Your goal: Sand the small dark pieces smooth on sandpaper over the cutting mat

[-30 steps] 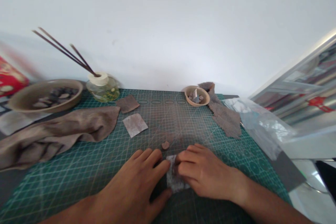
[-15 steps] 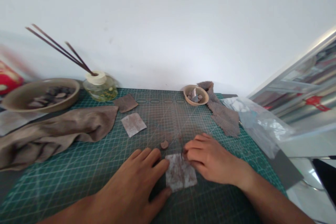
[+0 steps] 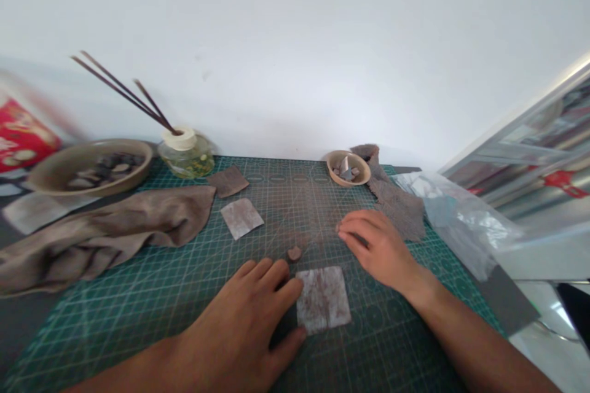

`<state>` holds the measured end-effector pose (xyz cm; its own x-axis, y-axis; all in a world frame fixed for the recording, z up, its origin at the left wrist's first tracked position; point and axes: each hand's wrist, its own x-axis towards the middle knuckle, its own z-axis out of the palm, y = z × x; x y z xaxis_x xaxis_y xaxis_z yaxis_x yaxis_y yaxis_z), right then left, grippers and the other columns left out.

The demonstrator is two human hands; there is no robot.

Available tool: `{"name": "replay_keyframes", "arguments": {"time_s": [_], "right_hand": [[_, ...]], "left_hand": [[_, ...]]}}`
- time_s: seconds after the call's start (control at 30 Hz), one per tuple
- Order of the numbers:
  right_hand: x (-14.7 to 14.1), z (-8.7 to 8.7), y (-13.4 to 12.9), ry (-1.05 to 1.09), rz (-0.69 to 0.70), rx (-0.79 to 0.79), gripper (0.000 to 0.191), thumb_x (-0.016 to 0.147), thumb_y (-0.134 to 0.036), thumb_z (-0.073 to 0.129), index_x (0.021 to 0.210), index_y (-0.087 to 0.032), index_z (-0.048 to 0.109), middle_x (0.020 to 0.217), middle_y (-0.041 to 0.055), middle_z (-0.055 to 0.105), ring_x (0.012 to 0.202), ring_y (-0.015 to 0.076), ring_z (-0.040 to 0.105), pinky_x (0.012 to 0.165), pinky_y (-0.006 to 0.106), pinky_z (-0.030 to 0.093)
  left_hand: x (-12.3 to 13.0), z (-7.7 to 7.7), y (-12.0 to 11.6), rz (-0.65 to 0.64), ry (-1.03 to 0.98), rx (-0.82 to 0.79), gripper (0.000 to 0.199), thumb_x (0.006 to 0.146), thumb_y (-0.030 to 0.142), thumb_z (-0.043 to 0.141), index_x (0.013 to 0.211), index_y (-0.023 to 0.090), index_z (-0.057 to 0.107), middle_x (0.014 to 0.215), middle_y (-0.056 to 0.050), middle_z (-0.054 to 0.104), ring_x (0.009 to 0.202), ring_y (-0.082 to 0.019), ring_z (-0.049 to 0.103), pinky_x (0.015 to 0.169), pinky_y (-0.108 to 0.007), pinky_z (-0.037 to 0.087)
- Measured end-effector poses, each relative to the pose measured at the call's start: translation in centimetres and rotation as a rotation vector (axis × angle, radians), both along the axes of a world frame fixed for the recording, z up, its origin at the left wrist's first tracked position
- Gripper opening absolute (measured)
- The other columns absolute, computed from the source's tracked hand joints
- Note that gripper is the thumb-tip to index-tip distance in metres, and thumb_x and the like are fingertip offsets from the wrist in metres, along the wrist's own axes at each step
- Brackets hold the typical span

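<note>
A pale square sheet with brown smears (image 3: 323, 299), which looks like worn sandpaper, lies flat on the green cutting mat (image 3: 184, 301). My left hand (image 3: 251, 313) rests at its left side, thumb and index finger apart and touching that edge. To the upper right of the sheet, my right hand (image 3: 375, 245) hovers or rests over the mat with fingertips pinched together; whatever they hold is hidden. Just above the sheet sits a small brownish chip (image 3: 294, 253), amid brown dust.
Farther back lie a pale square (image 3: 242, 218) and a brown square (image 3: 228, 181). A small bowl of pieces (image 3: 348, 181), a frayed grey cloth (image 3: 401, 212) and clear plastic (image 3: 461, 221) are right. Left are a crumpled cloth (image 3: 138, 221), a larger bowl (image 3: 50, 175) and a reed diffuser (image 3: 187, 156).
My right hand has lifted off the sheet and moved up and to the right, uncovering its top right corner. The left hand stays at the sheet's left edge. The view has shifted slightly.
</note>
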<state>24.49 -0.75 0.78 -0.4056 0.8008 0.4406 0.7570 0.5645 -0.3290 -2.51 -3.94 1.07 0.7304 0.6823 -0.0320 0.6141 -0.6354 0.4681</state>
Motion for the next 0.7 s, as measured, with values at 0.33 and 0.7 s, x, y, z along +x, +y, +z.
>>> {"name": "replay_keyframes", "arguments": {"time_s": [0.33, 0.7], "right_hand": [[-5.2, -0.4, -1.2, -0.123, 0.200, -0.048, 0.028, 0.100, -0.022, 0.055, 0.128, -0.023, 0.061, 0.133, 0.0028, 0.062, 0.121, 0.0218, 0.052, 0.105, 0.041, 0.042], [-2.8, 1.5, -2.9, -0.063, 0.457, -0.159, 0.005, 0.093, -0.015, 0.061, 0.092, -0.020, 0.062, 0.101, -0.0006, 0.070, 0.097, 0.0149, 0.060, 0.092, 0.034, 0.041]], "left_hand": [[-0.1, -0.6, -0.1, -0.009, -0.036, 0.032, 0.015, 0.087, 0.033, 0.059, 0.099, 0.024, 0.056, 0.105, -0.004, 0.057, 0.096, -0.027, 0.051, 0.086, -0.050, 0.041], [-0.1, -0.2, 0.0, -0.007, -0.008, -0.015, 0.016, 0.087, 0.033, 0.059, 0.101, 0.025, 0.056, 0.102, -0.003, 0.056, 0.094, -0.027, 0.052, 0.085, -0.050, 0.042]]}}
